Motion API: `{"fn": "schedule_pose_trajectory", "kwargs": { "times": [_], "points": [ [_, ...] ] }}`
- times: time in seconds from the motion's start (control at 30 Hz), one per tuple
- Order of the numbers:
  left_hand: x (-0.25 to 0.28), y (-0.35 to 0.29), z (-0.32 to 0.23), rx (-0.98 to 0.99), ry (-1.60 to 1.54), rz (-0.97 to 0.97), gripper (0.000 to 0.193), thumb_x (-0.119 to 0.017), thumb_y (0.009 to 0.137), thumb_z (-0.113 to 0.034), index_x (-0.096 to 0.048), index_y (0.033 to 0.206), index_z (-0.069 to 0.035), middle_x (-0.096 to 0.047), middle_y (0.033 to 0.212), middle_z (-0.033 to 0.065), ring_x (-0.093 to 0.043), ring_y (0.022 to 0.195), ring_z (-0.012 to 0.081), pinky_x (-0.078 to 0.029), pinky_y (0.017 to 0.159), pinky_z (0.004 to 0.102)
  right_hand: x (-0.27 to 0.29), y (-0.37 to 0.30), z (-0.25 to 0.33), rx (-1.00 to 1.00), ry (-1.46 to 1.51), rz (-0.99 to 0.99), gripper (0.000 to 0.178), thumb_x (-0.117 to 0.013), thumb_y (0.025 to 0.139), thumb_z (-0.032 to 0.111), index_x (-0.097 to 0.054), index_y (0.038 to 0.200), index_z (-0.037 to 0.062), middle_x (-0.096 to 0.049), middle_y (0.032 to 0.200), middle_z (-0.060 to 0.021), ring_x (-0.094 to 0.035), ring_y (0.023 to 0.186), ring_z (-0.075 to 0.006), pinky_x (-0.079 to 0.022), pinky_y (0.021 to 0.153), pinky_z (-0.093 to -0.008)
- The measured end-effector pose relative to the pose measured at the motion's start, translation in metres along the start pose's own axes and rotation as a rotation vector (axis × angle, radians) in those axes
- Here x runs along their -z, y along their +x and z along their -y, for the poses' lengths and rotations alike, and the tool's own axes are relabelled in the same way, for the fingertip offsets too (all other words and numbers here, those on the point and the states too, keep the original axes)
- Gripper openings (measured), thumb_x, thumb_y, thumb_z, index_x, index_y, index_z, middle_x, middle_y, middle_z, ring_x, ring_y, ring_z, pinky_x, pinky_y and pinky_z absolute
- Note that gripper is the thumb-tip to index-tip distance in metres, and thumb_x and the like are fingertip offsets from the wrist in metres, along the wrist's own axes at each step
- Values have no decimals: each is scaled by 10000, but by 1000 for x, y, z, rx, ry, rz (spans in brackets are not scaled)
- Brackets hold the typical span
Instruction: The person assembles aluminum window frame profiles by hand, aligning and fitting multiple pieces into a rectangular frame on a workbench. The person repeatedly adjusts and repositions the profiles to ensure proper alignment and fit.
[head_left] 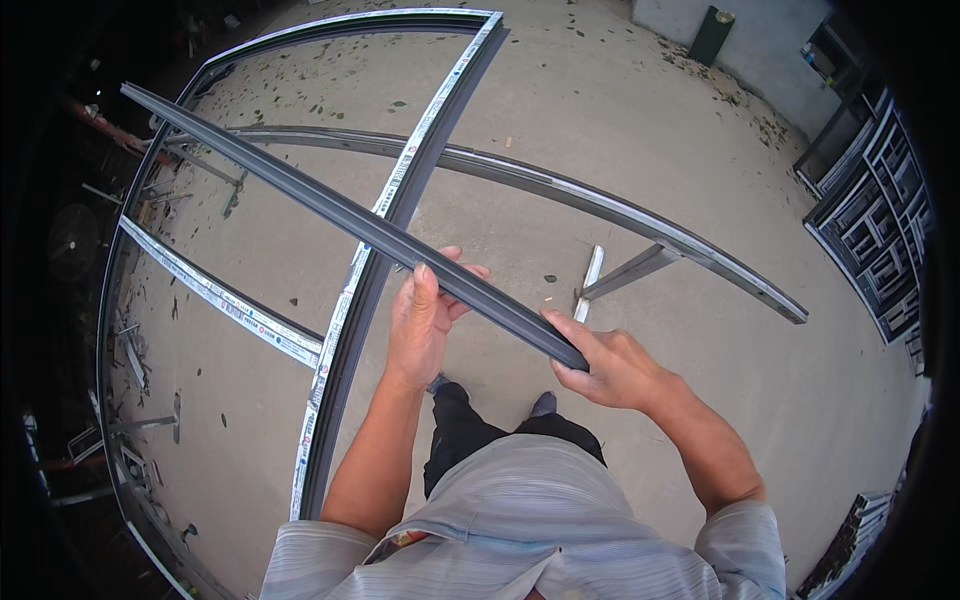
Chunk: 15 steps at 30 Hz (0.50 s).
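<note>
A long dark grey grooved profile strip [300, 186] runs slantwise from the far left down to my right hand [612, 368]. That hand is closed round its near end, thumb along the top. Under the strip, my left hand [428, 318] supports it from below, thumb against its near side and fingertips showing past its far side. The strip crosses above a large dark window frame [340, 345] with printed white protective film on its bars. A shorter filmed crossbar [225, 295] joins the frame's near upright bar on the left.
A long metal rail [620, 212] on a stand [632, 270] passes beneath the frame. Dark lattice panels [880, 205] lean at the right. Stacked profiles [850, 545] lie at the lower right. Scraps and tools [130, 350] lie on the left; leaves dot the concrete floor [690, 420].
</note>
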<state>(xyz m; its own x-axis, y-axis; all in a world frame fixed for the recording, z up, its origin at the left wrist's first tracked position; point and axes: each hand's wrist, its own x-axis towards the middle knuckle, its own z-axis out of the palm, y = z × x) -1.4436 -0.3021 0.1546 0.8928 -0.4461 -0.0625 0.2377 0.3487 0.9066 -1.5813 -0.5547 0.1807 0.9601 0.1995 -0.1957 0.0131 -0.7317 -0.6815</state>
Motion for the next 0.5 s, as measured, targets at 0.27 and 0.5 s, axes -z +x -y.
{"fn": "schedule_pose_trajectory", "kwargs": {
  "times": [0.27,0.5],
  "points": [
    [-161,-3,84,227,-12,194,531,-537,1167,-509,-582,1377,-22,-776,1135,146,-749,1115,284,-588,998,443,11,-162,-107,-119,-399,-301,807,-819,961,307,-435,1670,291,-710,882,-86,-719,651,-330,-574,534,-443],
    [-238,13,126,416,137,502,560,-538,1166,-503,-557,1429,-9,-759,1287,214,-733,1249,329,-595,1072,474,-29,-218,-144,-523,-278,-787,650,-884,837,165,-650,1438,249,-637,828,-60,-689,786,-313,-560,645,-461]
  ]
}}
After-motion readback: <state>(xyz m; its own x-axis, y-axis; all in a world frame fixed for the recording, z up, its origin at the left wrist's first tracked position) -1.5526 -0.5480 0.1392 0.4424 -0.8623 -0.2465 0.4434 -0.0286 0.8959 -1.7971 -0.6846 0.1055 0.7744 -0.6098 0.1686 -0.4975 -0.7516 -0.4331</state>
